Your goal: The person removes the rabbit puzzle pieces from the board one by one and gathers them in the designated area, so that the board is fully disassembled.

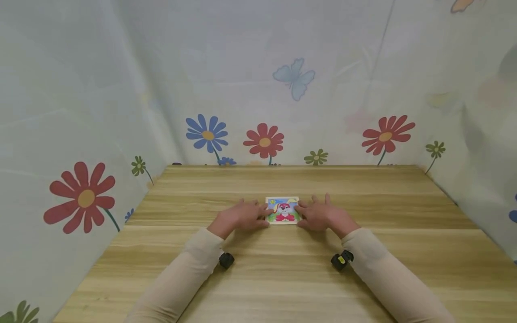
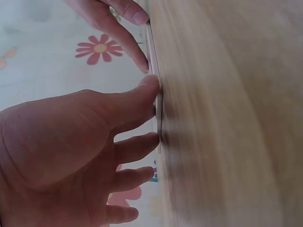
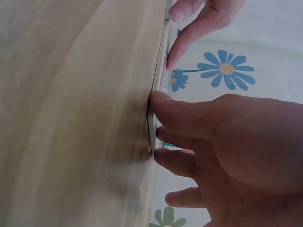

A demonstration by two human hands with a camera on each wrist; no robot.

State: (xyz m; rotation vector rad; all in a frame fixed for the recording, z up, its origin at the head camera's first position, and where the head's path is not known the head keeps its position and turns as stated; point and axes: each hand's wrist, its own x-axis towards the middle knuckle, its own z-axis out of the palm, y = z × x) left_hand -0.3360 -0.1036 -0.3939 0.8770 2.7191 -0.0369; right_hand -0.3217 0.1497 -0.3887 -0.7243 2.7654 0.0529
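A small square wooden picture puzzle [image 1: 284, 216] lies flat on the table, showing a red and white rabbit inside a pale rim. My left hand [image 1: 245, 216] is at its left side, index fingertip on the picture and thumb near the front corner. On the opposite side, my right hand [image 1: 318, 215] touches it in much the same way. From the left wrist, the puzzle [image 2: 159, 120] appears edge-on, with thumb and fingertips right at its rim and the other fingers spread. The right wrist view shows the thin puzzle edge [image 3: 160, 64] beside the right thumb.
The wood-grain table [image 1: 282, 278] spreads out around both forearms. Behind it and to the sides hangs a pale cloth backdrop [image 1: 234, 67] printed with flowers and butterflies. Small black devices [image 1: 226, 260] are worn at both wrists.
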